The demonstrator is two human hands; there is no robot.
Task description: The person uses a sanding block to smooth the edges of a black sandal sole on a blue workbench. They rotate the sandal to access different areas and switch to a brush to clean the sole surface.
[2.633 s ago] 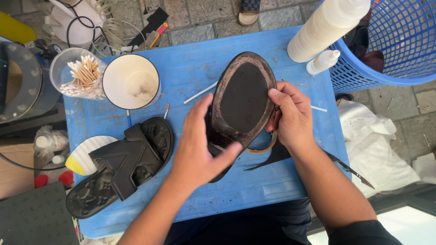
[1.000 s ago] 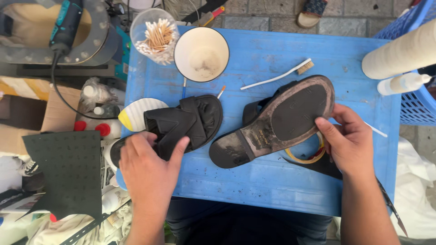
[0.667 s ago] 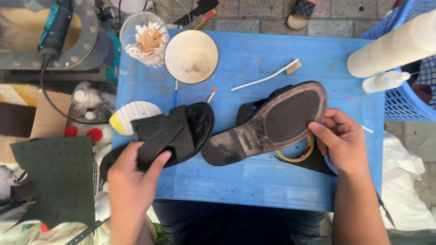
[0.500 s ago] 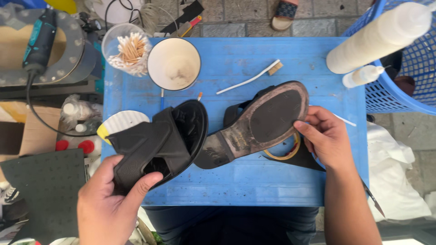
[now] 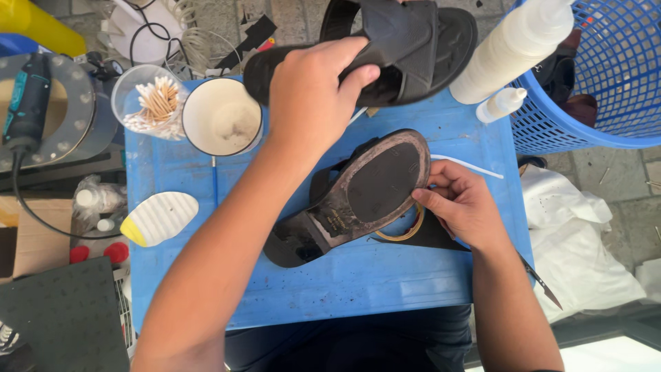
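1. Stone paving shows at the far edge, and on it stands a small blue table (image 5: 330, 296) scuffed with black marks, with the person seated at its near, six o'clock side.
2. Nearest them, at about five o'clock from the table's middle, the right hand (image 5: 460, 205) pinches the toe edge of a sole-up sandal (image 5: 358, 196), fingers curled tight against the rim; the sandal lies tilted on the table, its heel pointing toward seven o'clock.
3. Just under that toe lies a yellowish rubber ring (image 5: 406, 233), partly covered.
4. At nine o'clock a white and yellow ribbed pad (image 5: 158, 218) lies flat on the table, well apart from the sandal.
5. Farther off, at eleven o'clock, a white cup (image 5: 222, 117) stands beside a clear tub of cotton swabs (image 5: 148, 105).
6. At twelve o'clock the left hand (image 5: 313, 93) is clamped over a black strap sandal (image 5: 406, 48), held in the air above the table's far edge.
7. At one o'clock a large white bottle (image 5: 513, 52) leans against a blue mesh basket (image 5: 606, 76), with a small white bottle (image 5: 501, 105) just beneath it.
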